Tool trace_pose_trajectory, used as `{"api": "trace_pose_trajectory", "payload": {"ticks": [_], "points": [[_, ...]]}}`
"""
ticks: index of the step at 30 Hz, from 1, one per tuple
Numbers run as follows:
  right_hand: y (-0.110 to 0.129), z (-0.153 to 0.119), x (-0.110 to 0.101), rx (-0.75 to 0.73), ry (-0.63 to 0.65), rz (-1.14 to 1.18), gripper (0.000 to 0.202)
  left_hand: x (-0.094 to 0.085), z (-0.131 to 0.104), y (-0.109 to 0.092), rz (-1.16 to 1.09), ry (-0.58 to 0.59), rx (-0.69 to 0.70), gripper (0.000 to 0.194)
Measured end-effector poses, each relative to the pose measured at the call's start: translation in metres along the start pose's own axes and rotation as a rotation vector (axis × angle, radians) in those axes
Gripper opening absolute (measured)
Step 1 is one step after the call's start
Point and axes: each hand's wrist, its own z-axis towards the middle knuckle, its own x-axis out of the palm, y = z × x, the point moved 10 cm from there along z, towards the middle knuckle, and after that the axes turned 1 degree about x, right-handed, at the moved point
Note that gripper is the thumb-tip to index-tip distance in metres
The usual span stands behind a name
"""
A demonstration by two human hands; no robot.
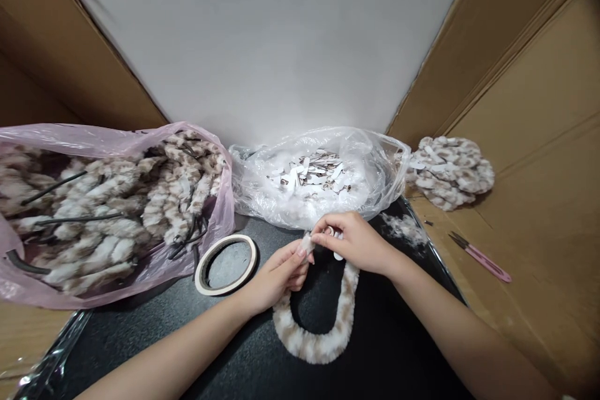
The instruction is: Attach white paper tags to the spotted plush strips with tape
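Left hand [287, 267] pinches an end of the mottled plush strip [313, 350]; right hand [352, 241] (hold unclear) seemingly works it, which next calls for steadiness

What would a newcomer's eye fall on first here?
Probably the fluffy strip, curved like a U below the left grip and right grip, pale against the dark table. Next, at left, comes the pink bag stuffed with similar fur; beyond the right grip sits the clear bag of white pieces.

pale grey wall [267, 44] | brown cardboard [544, 106] both sides | black tabletop [140, 312]
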Motion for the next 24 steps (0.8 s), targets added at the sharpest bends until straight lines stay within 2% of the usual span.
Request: {"api": "trace_pose_trajectory", "payload": {"ticks": [6,11,18,24], "points": [[-0.013,0.000,-0.015,0.054,-0.041,0.130,0.031,-0.002,0.000,-0.005,-0.012,-0.058,0.049,0.039],[-0.007,-0.002,0.002,0.037,0.007,0.259,0.028,-0.003,-0.001,-0.006,0.010,-0.065,0.069,0.039],[-0.010,-0.001,0.021,0.064,0.014,0.594,0.020,-0.004,-0.002,-0.015,0.030,-0.122,0.126,0.031],[-0.017,0.000,0.017,0.119,-0.051,0.569,0.024,-0.009,-0.003,-0.012,0.002,-0.166,0.075,0.034]]}}
